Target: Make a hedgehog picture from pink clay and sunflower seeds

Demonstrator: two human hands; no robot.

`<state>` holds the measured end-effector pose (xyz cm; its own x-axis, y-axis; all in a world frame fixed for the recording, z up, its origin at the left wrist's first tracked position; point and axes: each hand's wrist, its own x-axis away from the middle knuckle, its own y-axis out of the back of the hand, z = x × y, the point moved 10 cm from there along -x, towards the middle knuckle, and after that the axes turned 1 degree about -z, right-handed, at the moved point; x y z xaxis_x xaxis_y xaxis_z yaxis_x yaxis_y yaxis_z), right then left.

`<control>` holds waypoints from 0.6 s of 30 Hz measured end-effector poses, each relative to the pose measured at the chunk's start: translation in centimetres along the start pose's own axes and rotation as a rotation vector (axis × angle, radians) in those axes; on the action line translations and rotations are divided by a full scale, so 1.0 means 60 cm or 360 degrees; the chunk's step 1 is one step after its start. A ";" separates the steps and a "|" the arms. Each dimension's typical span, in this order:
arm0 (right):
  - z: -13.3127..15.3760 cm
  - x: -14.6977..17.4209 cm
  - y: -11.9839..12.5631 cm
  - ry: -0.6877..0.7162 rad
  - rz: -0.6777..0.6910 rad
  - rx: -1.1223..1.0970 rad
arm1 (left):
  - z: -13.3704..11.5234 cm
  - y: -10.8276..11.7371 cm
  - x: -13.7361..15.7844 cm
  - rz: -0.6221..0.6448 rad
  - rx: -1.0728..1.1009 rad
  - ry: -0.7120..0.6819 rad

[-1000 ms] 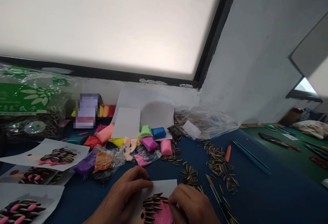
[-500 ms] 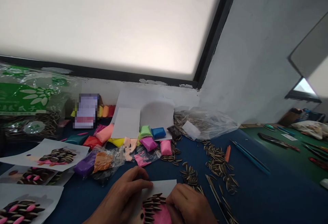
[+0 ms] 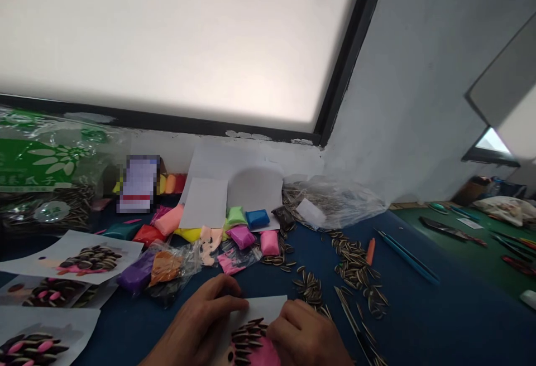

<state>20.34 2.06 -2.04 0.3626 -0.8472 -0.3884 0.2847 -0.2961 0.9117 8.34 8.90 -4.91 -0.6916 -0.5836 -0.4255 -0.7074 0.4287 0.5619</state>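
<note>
At the bottom centre of the frame, a paper sheet (image 3: 268, 302) lies on a dark blue table (image 3: 435, 327), with pink clay (image 3: 264, 353) and dark seeds (image 3: 247, 337) on it. The left hand (image 3: 205, 316) rests with bent fingers on the sheet's left side; the right hand (image 3: 307, 332) bends over the clay's right side. Both hide part of the sheet — whether either pinches anything, I cannot tell.

Just beside the right hand, loose seeds (image 3: 309, 287) and a slim metal tool (image 3: 348, 312) crowd the way; at lower left lie printed pictures (image 3: 77, 302). Across the middle spread clay packets (image 3: 136, 272), with blue tweezers (image 3: 408, 255) at right. Behind, white sheets (image 3: 205, 201) lean between two bags (image 3: 46, 159) — then a grey wall (image 3: 419, 76), a dark-framed window (image 3: 188, 37) and, far right, a green table (image 3: 439, 237).
</note>
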 end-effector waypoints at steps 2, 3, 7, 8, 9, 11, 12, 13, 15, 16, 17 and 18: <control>0.002 -0.001 0.000 0.0024 -0.0018 -0.0019 | 0.000 0.000 0.001 -0.0012 0.0005 -0.0016; 0.003 -0.002 0.000 0.0034 -0.0031 -0.0027 | 0.000 0.000 0.001 -0.0015 0.0009 -0.0024; 0.006 -0.003 0.001 0.0065 -0.0074 -0.0053 | 0.002 -0.002 0.003 -0.0019 0.0016 -0.0019; 0.006 -0.003 0.001 0.0071 -0.0081 -0.0059 | 0.003 -0.002 0.003 -0.0018 0.0016 -0.0017; 0.007 -0.003 0.001 0.0079 -0.0086 -0.0059 | 0.003 -0.002 0.003 -0.0017 0.0014 -0.0017; 0.009 -0.004 0.003 0.0094 -0.0104 -0.0037 | 0.003 -0.002 0.003 -0.0021 0.0012 -0.0033; 0.010 -0.004 0.005 0.0100 -0.0113 -0.0024 | 0.001 -0.001 0.003 -0.0031 0.0017 -0.0051; 0.011 -0.005 0.006 0.0106 -0.0120 -0.0013 | 0.000 0.000 0.003 -0.0042 0.0021 -0.0069; 0.014 -0.006 0.008 0.0117 -0.0135 -0.0002 | -0.002 0.002 0.004 -0.0054 0.0015 -0.0082; 0.016 -0.006 0.010 0.0122 -0.0142 0.0004 | -0.002 0.002 0.003 -0.0052 0.0005 -0.0077; 0.017 -0.006 0.012 0.0120 -0.0147 0.0015 | -0.002 0.002 0.003 -0.0048 -0.0007 -0.0067; 0.018 -0.006 0.014 0.0116 -0.0151 0.0033 | -0.002 0.001 0.003 -0.0040 -0.0019 -0.0055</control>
<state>19.50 1.65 -1.01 0.3986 -0.7808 -0.4810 0.3025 -0.3832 0.8727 8.18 8.75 -4.86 -0.6783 -0.5700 -0.4637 -0.7231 0.4058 0.5590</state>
